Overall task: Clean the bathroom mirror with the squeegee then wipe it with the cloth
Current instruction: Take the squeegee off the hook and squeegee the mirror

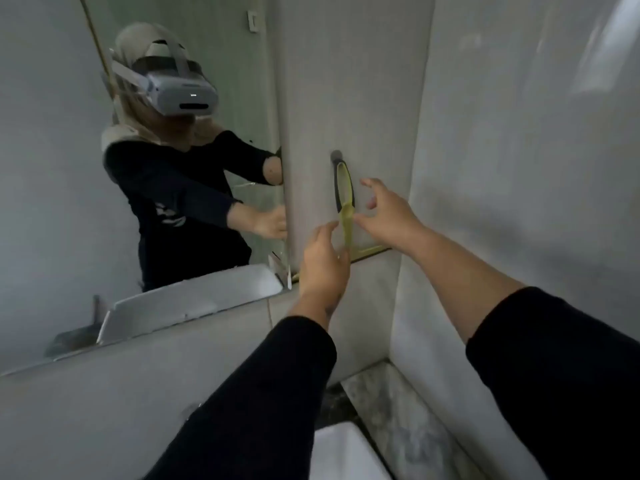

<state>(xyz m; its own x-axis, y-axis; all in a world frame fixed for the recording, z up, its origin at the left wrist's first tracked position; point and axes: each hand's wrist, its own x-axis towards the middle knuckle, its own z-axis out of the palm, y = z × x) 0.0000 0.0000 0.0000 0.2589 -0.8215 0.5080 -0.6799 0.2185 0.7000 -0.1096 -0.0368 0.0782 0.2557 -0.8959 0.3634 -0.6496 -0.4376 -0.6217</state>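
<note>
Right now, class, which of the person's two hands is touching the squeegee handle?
The left hand: its fingers rest against the yellow-green squeegee handle. The right hand hovers open beside it.

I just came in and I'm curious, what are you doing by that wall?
A person is reaching with both hands for a yellow-green squeegee that hangs from a hook on the wall, right of the mirror. The left hand touches its handle. The right hand is open beside it. Neither grips it yet. No cloth is in sight.

squeegee (pixel 346 216) blade behind left hand (pixel 323 261), sink (pixel 343 452) cropped
</note>
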